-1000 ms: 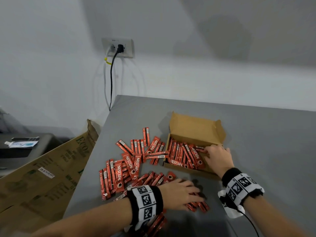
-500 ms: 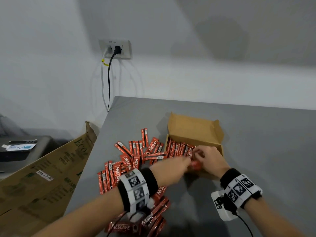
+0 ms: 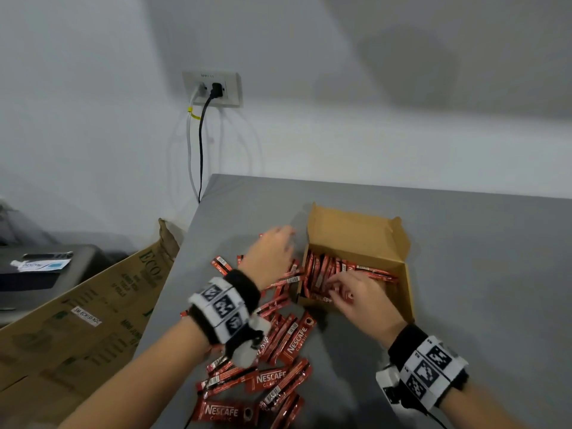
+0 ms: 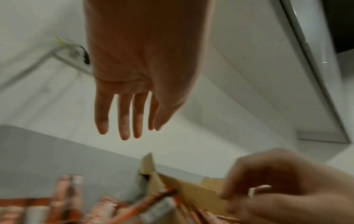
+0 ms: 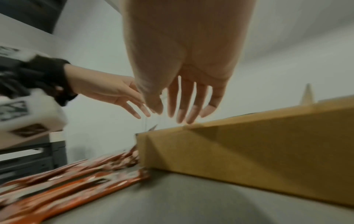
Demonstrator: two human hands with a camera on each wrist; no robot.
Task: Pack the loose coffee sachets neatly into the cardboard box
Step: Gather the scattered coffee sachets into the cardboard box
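Note:
The open cardboard box (image 3: 359, 230) stands on the grey table (image 3: 483, 274), with a row of red sachets (image 3: 322, 269) on edge in its left half. Loose red sachets (image 3: 288, 339) lie scattered left of the box and in front of it. My left hand (image 3: 274, 250) hovers over the far loose sachets beside the box's left wall. Its fingers are straight and empty in the left wrist view (image 4: 124, 119). My right hand (image 3: 351, 291) lies over the box's front, and its straight fingers (image 5: 184, 106) reach down onto the packed sachets. The box wall (image 5: 249, 151) fills the right wrist view.
A large flattened carton (image 3: 80, 317) leans against the table's left edge. Beyond it stands a dark unit (image 3: 46, 274) with a white packet on top. A wall socket (image 3: 213, 88) with two cables hangs behind the table's far left corner.
My left hand rose from the near pile, met the right hand at the box front, then swung out empty to the far loose sachets. The right hand stayed at the box.

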